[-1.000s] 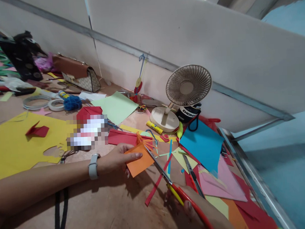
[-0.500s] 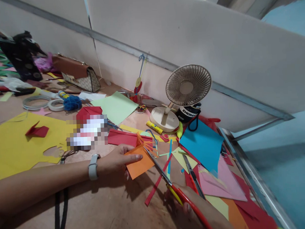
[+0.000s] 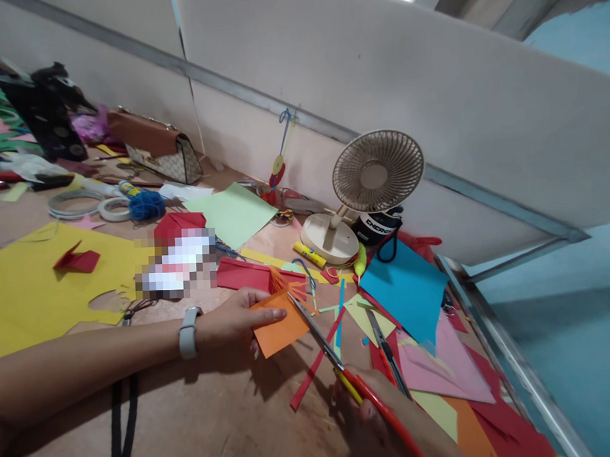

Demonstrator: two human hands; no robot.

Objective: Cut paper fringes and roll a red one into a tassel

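My left hand [image 3: 248,320], with a grey watch on the wrist, pinches a piece of orange paper [image 3: 281,329] between thumb and fingers. One end of that paper is cut into thin fringe strips. My right hand [image 3: 369,413] grips scissors [image 3: 340,366] with red and yellow handles. The blades reach the upper right edge of the orange paper, near my left thumb. Below the blades lies a narrow red paper strip [image 3: 317,368]. A utility knife [image 3: 386,349] rests just right of the scissors. Part of the right hand's fingers is hidden behind the handles.
A small fan [image 3: 376,176] stands by the wall with a yellow glue stick [image 3: 308,254] before it. Blue paper [image 3: 404,285] and pink paper [image 3: 444,367] lie to the right. Yellow paper [image 3: 31,285], blue yarn [image 3: 147,205] and a handbag [image 3: 157,150] are on the left.
The view has shifted very slightly. Both hands, the orange paper and the scissors keep nearly the same positions.
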